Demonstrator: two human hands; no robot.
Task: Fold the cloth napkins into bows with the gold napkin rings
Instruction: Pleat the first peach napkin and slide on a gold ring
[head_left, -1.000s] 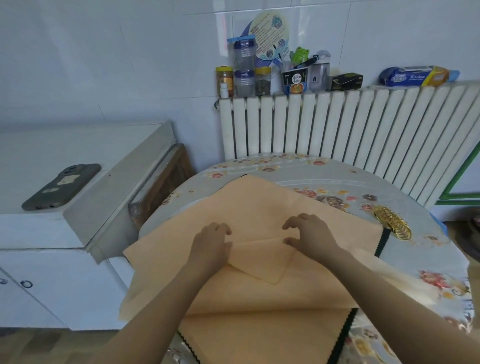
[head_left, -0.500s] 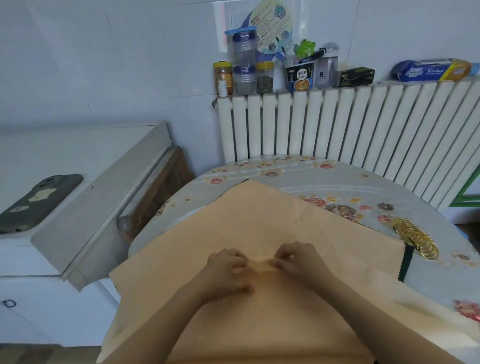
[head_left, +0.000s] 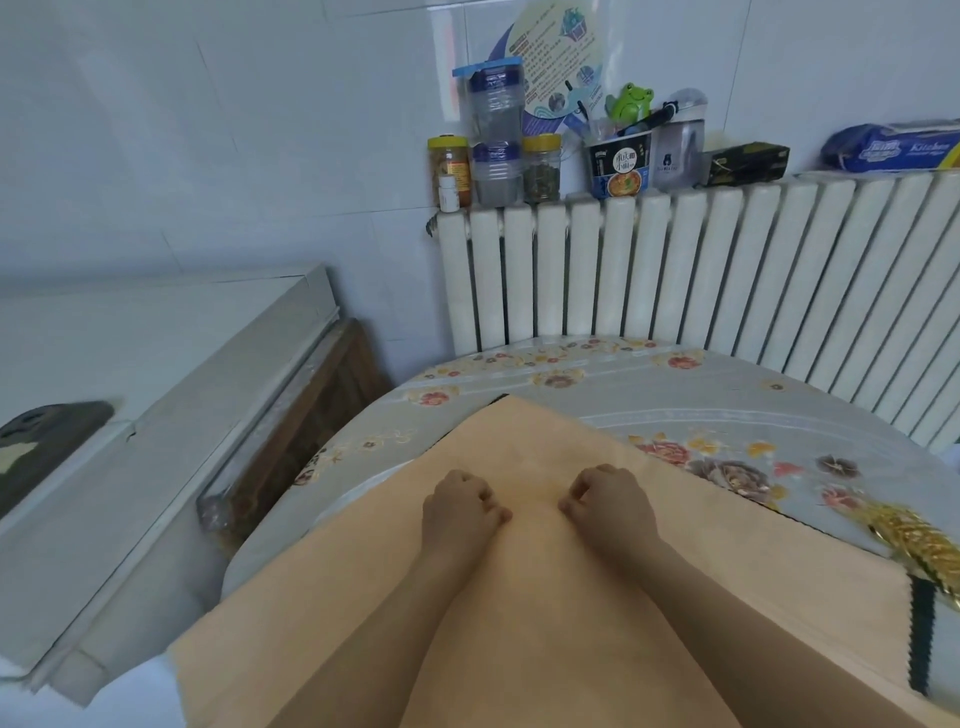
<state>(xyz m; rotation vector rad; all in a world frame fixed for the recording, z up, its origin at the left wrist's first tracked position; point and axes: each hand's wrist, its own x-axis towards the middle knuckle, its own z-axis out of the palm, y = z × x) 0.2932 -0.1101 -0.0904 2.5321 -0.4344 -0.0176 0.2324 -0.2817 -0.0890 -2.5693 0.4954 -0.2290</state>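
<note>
The table (head_left: 597, 395) carries a peach napkin (head_left: 519, 447) spread corner-away across its near half; the gold rings (head_left: 919, 540) sit at its right edge. The left hand (head_left: 457, 512) and right hand (head_left: 608, 501) rest near mid-napkin, fingers curled, each apparently pinching cloth. Risk: uneven pulls would skew the fold, and the overhanging cloth could slide toward the person.

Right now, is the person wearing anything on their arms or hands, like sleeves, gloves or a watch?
No. Both forearms are bare as far as the picture shows, with no sleeves in view. The left hand and the right hand have no gloves, and no watch, bracelet or ring shows on them. The upper arms are out of the picture, so what is worn there cannot be told.
</note>
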